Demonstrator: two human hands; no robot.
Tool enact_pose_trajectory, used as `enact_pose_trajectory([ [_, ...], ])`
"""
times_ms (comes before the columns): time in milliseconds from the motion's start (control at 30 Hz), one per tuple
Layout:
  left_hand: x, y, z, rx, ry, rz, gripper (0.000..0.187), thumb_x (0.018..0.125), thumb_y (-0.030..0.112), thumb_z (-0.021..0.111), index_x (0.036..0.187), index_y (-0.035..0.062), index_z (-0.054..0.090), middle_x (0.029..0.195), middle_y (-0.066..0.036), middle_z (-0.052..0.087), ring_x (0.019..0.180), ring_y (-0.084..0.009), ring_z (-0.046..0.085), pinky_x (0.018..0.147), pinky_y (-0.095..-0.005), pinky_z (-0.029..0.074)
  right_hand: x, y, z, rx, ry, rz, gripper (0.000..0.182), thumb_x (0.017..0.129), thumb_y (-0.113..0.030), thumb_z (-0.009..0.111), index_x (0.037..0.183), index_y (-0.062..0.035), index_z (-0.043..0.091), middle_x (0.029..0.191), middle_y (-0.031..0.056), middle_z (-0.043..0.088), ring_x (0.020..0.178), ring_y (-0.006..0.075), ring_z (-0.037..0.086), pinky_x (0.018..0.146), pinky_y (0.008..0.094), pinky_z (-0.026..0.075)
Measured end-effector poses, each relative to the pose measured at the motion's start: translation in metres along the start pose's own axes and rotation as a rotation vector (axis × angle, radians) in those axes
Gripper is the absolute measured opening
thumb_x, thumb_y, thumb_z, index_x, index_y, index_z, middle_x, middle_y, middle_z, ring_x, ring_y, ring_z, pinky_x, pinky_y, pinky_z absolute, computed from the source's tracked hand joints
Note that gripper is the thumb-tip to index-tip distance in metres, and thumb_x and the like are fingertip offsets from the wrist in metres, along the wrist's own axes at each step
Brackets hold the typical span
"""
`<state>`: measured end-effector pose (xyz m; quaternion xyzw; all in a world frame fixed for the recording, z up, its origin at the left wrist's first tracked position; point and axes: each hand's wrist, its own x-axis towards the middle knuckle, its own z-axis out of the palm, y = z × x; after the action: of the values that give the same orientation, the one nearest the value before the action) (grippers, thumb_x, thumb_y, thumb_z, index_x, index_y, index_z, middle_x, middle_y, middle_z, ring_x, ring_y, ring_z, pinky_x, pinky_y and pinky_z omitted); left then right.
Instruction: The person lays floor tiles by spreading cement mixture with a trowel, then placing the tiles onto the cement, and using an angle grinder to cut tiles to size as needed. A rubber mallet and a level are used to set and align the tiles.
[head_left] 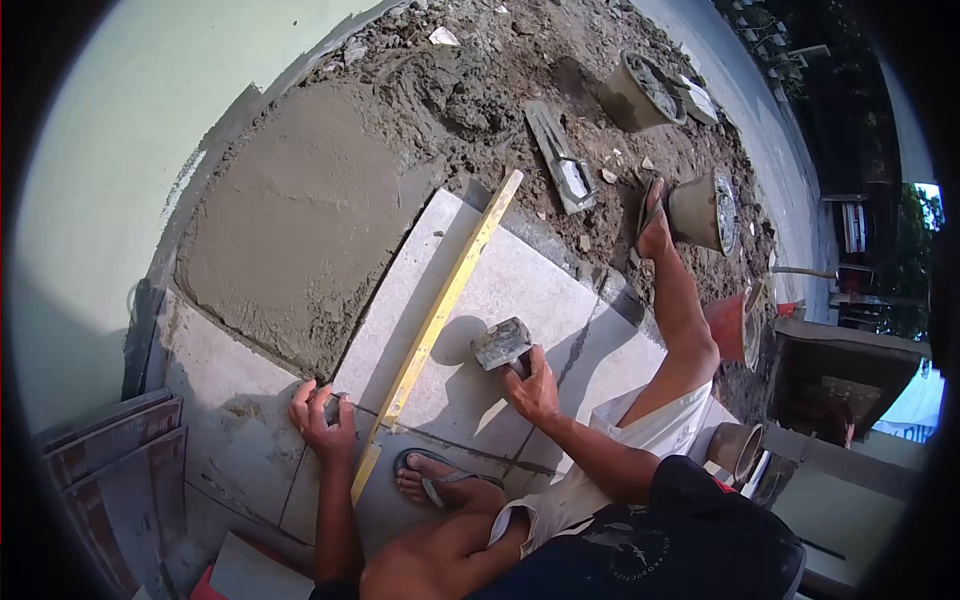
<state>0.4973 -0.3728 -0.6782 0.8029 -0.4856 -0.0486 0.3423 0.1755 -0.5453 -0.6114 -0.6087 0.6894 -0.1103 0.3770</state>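
My right hand (535,390) is closed around the short handle of a mallet (502,344) with a grey, mortar-smeared head, held above the pale floor tiles (520,270). My left hand (326,428) rests at the tile corner beside the wet mortar bed (300,210), its fingers bent and apart, with nothing visible in them. A long yellow straightedge (440,315) lies across the tiles between my two hands. The tile beneath its upper part borders the smoothed mortar.
A metal float (560,160) lies on the soil near a mortar-filled bucket (640,95). Another bucket (700,210) stands by my outstretched foot, and a red one (732,325) nearer. Stacked tiles (120,480) lean at the lower left, near the pale wall (100,180).
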Motion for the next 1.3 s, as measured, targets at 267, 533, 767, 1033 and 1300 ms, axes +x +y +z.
enact_pose_trajectory([
  [267,-0.003,-0.004,0.004,0.017,0.015,0.014,0.029,0.087,0.015,0.076,0.112,0.0061,0.067,0.128,-0.018,0.061,0.117,-0.0396,0.058,0.096,-0.051,0.048,-0.008,0.003,-0.007,-0.128,-0.268,0.107,0.039,0.1,-0.036,0.06,0.118,-0.0022,0.055,0.109,0.0306,0.067,0.108,0.0519,0.062,0.089,0.0547,0.048],
  [533,-0.003,-0.002,0.004,0.003,0.025,0.007,0.03,0.086,0.013,0.077,0.113,0.0066,0.066,0.128,-0.017,0.061,0.119,-0.0394,0.058,0.099,-0.0517,0.048,-0.013,0.009,-0.006,-0.026,-0.208,-0.039,0.033,0.101,-0.031,0.058,0.119,-0.0037,0.052,0.104,0.031,0.066,0.101,0.0537,0.06,0.084,0.0563,0.047],
  [767,0.0,-0.001,0.003,-0.001,0.025,0.021,0.029,0.084,0.012,0.078,0.11,0.0056,0.065,0.127,-0.017,0.062,0.12,-0.0394,0.057,0.104,-0.0542,0.044,-0.019,0.032,0.001,-0.237,-0.348,-0.067,0.031,0.103,-0.027,0.054,0.121,-0.004,0.043,0.091,0.0331,0.066,0.089,0.0562,0.061,0.076,0.0623,0.044],
  [1033,0.004,0.002,-0.001,0.035,0.012,0.019,0.031,0.083,0.012,0.078,0.111,0.0063,0.065,0.126,-0.017,0.062,0.117,-0.0397,0.058,0.102,-0.0543,0.044,-0.024,0.029,-0.002,-0.115,-0.322,-0.289,0.027,0.1,-0.02,0.057,0.117,-0.002,0.046,0.086,0.0314,0.065,0.08,0.0543,0.062,0.071,0.0598,0.046],
  [1300,0.007,0.004,-0.002,0.032,0.004,-0.003,0.033,0.08,0.016,0.08,0.109,0.0099,0.065,0.126,-0.013,0.062,0.11,-0.0353,0.06,0.099,-0.0534,0.045,-0.036,0.026,0.002,-0.358,-0.463,-0.296,0.033,0.094,-0.018,0.059,0.119,0.0009,0.049,0.093,0.0295,0.067,0.087,0.0523,0.064,0.074,0.0587,0.05],
])
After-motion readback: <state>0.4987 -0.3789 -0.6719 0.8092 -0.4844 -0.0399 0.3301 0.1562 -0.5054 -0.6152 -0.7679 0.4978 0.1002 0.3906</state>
